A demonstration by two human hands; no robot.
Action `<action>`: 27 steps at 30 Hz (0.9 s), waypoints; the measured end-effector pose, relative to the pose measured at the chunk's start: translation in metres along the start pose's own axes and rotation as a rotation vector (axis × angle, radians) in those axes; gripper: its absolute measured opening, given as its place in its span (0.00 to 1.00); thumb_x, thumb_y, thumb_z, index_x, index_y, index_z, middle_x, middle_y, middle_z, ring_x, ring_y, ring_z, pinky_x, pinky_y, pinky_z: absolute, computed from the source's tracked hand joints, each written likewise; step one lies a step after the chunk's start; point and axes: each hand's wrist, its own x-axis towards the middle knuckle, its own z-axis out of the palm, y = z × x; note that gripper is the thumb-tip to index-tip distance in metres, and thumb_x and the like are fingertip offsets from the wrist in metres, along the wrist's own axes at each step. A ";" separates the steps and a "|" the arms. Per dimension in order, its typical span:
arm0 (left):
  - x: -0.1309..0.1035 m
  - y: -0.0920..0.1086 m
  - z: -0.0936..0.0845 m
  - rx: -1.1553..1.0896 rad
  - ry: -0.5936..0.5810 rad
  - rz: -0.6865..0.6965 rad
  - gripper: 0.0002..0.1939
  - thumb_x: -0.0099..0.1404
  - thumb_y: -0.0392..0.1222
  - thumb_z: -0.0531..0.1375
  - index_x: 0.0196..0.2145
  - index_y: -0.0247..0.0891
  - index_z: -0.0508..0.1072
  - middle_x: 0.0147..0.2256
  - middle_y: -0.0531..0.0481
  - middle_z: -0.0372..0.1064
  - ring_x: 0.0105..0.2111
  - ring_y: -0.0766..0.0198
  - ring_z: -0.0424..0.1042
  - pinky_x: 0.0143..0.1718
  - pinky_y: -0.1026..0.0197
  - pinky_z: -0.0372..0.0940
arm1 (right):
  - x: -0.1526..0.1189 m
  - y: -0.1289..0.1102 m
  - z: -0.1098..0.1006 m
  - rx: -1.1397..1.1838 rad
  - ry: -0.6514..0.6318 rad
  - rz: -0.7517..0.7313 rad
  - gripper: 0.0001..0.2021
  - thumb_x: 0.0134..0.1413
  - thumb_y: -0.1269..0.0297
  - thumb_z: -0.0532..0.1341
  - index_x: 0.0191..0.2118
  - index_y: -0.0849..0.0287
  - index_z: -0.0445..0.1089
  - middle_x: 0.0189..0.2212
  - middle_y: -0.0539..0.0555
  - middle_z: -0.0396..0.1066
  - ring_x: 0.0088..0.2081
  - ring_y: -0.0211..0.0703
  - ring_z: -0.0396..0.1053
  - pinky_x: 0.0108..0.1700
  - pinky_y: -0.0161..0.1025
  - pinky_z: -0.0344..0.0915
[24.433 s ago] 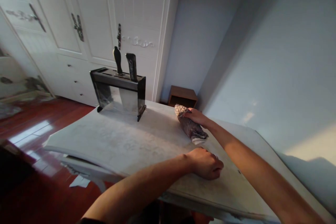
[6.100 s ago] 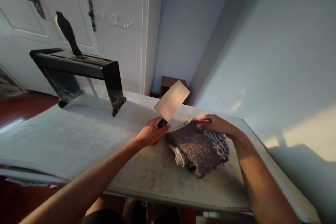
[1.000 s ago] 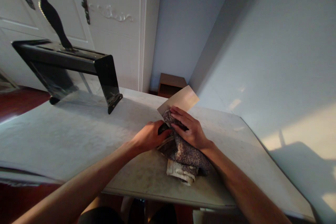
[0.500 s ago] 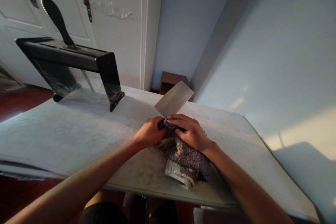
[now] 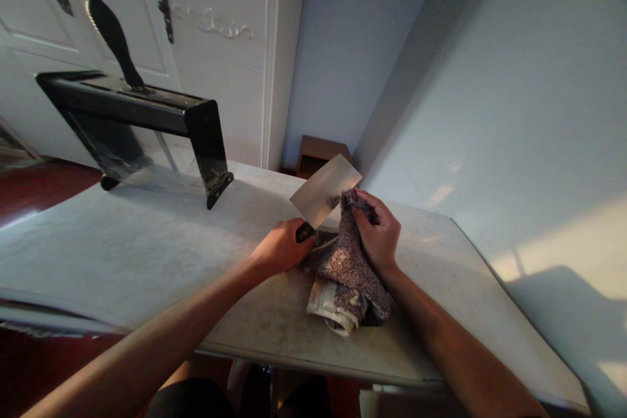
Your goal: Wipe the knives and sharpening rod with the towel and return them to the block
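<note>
A cleaver (image 5: 323,191) with a wide metal blade is held up over the table, its blade angled to the upper right. My left hand (image 5: 281,246) is wrapped round its dark handle. My right hand (image 5: 381,228) pinches a bunched end of a brown speckled cloth (image 5: 343,255) beside the blade's right edge. The rest of the cloth hangs down to the table between my forearms, its pale, frayed end lowest. Whether the cloth touches the blade I cannot tell.
On the left of the white table (image 5: 186,241) stands a black knife block (image 5: 132,104) with clear sides and one black-handled tool upright in it. A white cabinet (image 5: 220,65), a small brown shelf (image 5: 323,147) and walls lie beyond.
My right hand has moved up and right from the cleaver's handle, pulling the cloth's upper end with it. More of the blade's base now shows. My left hand has hardly moved.
</note>
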 end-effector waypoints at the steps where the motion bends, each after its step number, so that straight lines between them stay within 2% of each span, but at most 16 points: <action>1: 0.000 0.000 0.000 0.021 0.001 0.009 0.10 0.63 0.47 0.56 0.33 0.38 0.71 0.26 0.51 0.71 0.24 0.64 0.70 0.26 0.65 0.59 | 0.001 0.001 0.000 0.035 0.038 0.071 0.13 0.54 0.67 0.62 0.46 0.56 0.76 0.46 0.55 0.77 0.48 0.48 0.74 0.55 0.52 0.68; 3: 0.001 -0.001 0.001 0.061 0.012 0.054 0.09 0.63 0.45 0.57 0.34 0.38 0.72 0.28 0.50 0.72 0.26 0.62 0.71 0.28 0.64 0.60 | 0.004 0.003 0.001 0.093 0.107 0.190 0.14 0.52 0.65 0.64 0.46 0.58 0.76 0.44 0.56 0.78 0.45 0.49 0.75 0.52 0.52 0.70; 5: 0.001 -0.002 0.002 0.100 0.023 0.112 0.08 0.63 0.45 0.57 0.34 0.38 0.72 0.31 0.47 0.74 0.30 0.60 0.73 0.31 0.64 0.61 | 0.005 0.003 0.002 0.108 0.159 0.241 0.15 0.51 0.64 0.65 0.46 0.60 0.76 0.42 0.57 0.78 0.42 0.49 0.76 0.49 0.52 0.72; 7: 0.002 -0.004 0.003 0.134 0.027 0.148 0.09 0.63 0.45 0.58 0.35 0.37 0.72 0.32 0.46 0.75 0.32 0.58 0.73 0.31 0.63 0.60 | 0.005 0.003 0.002 0.093 0.193 0.210 0.15 0.50 0.65 0.65 0.45 0.59 0.76 0.42 0.56 0.78 0.42 0.48 0.76 0.49 0.53 0.72; 9: 0.001 -0.005 0.004 0.139 0.027 0.168 0.09 0.63 0.45 0.58 0.36 0.37 0.72 0.33 0.45 0.75 0.33 0.58 0.73 0.32 0.62 0.60 | 0.003 0.001 0.002 0.086 0.188 0.117 0.13 0.52 0.67 0.64 0.46 0.57 0.75 0.44 0.55 0.77 0.45 0.48 0.75 0.52 0.54 0.70; 12: 0.000 -0.005 0.004 0.115 0.024 0.185 0.10 0.63 0.45 0.57 0.38 0.38 0.72 0.34 0.46 0.76 0.33 0.58 0.74 0.32 0.63 0.60 | -0.002 -0.003 0.002 0.067 0.088 -0.090 0.14 0.55 0.71 0.61 0.47 0.53 0.74 0.48 0.53 0.76 0.51 0.47 0.72 0.57 0.53 0.67; 17: -0.001 -0.005 0.004 0.147 0.010 0.196 0.11 0.63 0.47 0.57 0.38 0.39 0.72 0.32 0.46 0.76 0.30 0.58 0.74 0.30 0.63 0.60 | -0.009 -0.014 0.000 -0.041 -0.168 -0.409 0.20 0.57 0.76 0.58 0.53 0.49 0.71 0.51 0.53 0.74 0.53 0.47 0.72 0.56 0.49 0.69; 27: -0.002 -0.004 0.005 0.186 -0.007 0.191 0.12 0.62 0.45 0.57 0.41 0.38 0.72 0.32 0.45 0.77 0.31 0.56 0.76 0.30 0.62 0.62 | -0.015 -0.026 0.003 -0.090 -0.448 -0.579 0.25 0.58 0.79 0.56 0.58 0.50 0.65 0.52 0.54 0.73 0.55 0.43 0.70 0.57 0.46 0.71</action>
